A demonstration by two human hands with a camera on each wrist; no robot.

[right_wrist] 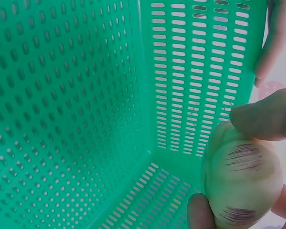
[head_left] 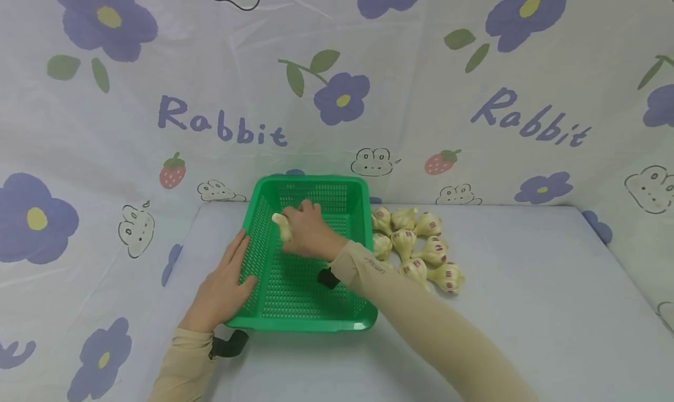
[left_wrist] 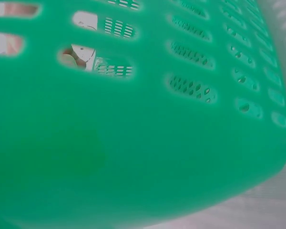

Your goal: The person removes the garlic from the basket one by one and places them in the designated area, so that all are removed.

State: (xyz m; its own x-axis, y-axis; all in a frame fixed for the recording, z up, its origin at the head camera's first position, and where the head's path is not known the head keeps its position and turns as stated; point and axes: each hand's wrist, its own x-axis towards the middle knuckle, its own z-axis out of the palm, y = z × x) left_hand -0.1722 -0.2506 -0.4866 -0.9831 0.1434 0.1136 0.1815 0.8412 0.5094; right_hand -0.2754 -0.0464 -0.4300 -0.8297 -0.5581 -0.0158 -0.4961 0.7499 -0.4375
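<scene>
A green perforated plastic basket (head_left: 302, 325) stands on the table. My right hand (head_left: 310, 229) reaches inside it and grips a garlic bulb (right_wrist: 243, 176), whose pale stem shows past the fingers in the head view. In the right wrist view, thumb and fingers curl round the bulb's purple-streaked skin, above the slotted basket floor. My left hand (head_left: 223, 291) rests on the basket's left rim, fingers extended along it and the thumb over the inner side. The left wrist view is mostly filled by the basket's outer wall (left_wrist: 133, 143).
Several garlic bulbs (head_left: 404, 242) lie in a cluster on the table just right of the basket. The white tabletop (head_left: 526, 296) stretches to the right. Behind it hangs a patterned cloth (head_left: 411, 121) with flowers and rabbits.
</scene>
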